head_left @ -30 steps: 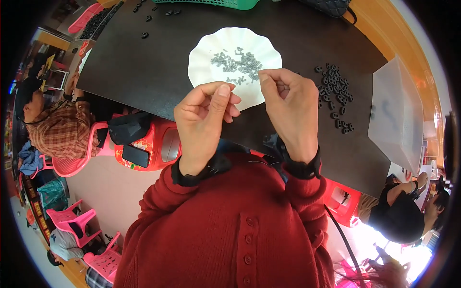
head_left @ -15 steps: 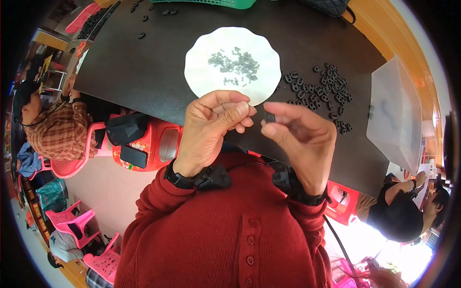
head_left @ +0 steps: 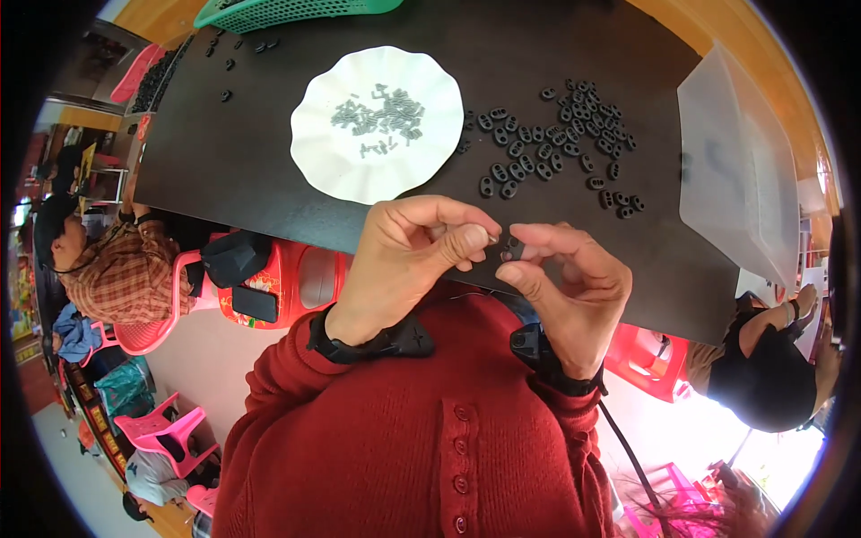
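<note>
Black clip pinched between both hands at the table edge

Black clip, a small dark plastic piece, sits between the fingertips of both hands, just over the near edge of the dark table. The right hand pinches it from the 3 o'clock side, thumb and forefinger closed narrow on it, the other fingers curled in. The left hand meets it from 9 o'clock, its thumb pressed against the forefinger; something small and pale shows at that thumb tip, too small to tell what it is. Both hands touch at the clip, and both wrists wear dark bands above red sleeves.

At 12 o'clock from the hands, well apart, lies a white scalloped plate with a heap of small grey metal pins in its middle. At about 1 o'clock a scatter of loose black clips is spread on the tabletop, between the plate and a frosted plastic box that stands at 2 o'clock near the table's right end. Farther off, at 11 o'clock along the far edge, sits a green mesh basket, with a few more black pieces strewn close by it.

Below the table edge, at 9 o'clock from the hands, a red plastic stool carries a black pouch.
</note>
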`<move>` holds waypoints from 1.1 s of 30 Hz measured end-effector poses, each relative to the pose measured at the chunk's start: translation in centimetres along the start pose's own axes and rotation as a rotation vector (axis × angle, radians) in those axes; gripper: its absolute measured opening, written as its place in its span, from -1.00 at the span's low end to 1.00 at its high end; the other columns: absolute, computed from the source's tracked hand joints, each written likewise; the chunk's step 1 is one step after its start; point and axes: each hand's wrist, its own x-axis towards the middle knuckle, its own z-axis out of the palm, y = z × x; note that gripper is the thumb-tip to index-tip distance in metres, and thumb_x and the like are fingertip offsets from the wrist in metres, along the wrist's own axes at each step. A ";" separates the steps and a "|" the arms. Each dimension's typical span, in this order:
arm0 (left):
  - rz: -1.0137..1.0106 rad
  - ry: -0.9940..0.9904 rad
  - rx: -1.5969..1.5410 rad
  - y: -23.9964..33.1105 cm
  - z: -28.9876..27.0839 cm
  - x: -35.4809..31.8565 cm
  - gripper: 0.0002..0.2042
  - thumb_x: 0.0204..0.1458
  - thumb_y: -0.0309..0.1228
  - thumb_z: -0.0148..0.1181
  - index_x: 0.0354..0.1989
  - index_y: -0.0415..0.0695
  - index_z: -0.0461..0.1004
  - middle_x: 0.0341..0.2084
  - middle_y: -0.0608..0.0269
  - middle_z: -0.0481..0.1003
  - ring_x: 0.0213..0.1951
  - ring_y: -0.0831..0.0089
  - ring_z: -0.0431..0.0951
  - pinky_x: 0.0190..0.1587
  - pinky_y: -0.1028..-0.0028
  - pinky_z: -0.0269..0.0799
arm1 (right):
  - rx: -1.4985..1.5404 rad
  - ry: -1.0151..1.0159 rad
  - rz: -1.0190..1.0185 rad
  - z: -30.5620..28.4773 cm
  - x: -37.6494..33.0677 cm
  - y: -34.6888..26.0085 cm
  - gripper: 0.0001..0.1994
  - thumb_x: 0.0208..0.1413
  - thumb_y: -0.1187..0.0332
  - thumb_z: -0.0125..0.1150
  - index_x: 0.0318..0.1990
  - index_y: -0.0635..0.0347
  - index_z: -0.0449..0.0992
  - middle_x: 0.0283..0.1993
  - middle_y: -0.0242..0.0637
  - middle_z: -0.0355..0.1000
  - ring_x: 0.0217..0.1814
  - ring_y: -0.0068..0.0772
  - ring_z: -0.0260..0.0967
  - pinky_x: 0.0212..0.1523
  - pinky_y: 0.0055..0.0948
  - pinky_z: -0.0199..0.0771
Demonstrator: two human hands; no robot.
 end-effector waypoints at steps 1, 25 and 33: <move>-0.021 -0.014 0.019 0.0 0.4 0.0 -0.86 0.34 -0.48 0.38 -0.07 -0.30 0.72 -0.23 0.18 0.70 -0.31 0.55 0.61 -0.19 0.53 0.58 | 0.006 0.006 0.001 -0.3 0.0 0.1 -0.63 -0.03 0.65 0.63 0.00 0.29 0.78 -0.27 -0.32 0.67 -0.21 -0.56 0.55 -0.11 -0.52 0.58; -0.049 0.041 0.089 -1.3 1.7 0.2 -0.90 0.32 -0.57 0.38 -0.10 -0.34 0.73 -0.32 0.19 0.70 -0.36 0.56 0.61 -0.24 0.53 0.59 | -0.323 0.082 -0.158 -0.4 -0.3 0.8 -0.64 -0.09 0.71 0.61 -0.06 0.32 0.80 -0.29 -0.30 0.66 -0.26 -0.49 0.51 -0.18 -0.51 0.48; -0.127 -0.012 -0.024 -0.5 2.0 0.2 -0.78 0.41 -0.45 0.29 0.07 -0.33 0.70 -0.28 0.18 0.71 -0.37 0.53 0.64 -0.22 0.50 0.63 | -0.106 0.080 -0.052 -1.2 -0.5 1.1 -0.64 -0.02 0.69 0.57 -0.02 0.24 0.81 -0.20 -0.28 0.73 -0.18 -0.47 0.57 -0.08 -0.47 0.54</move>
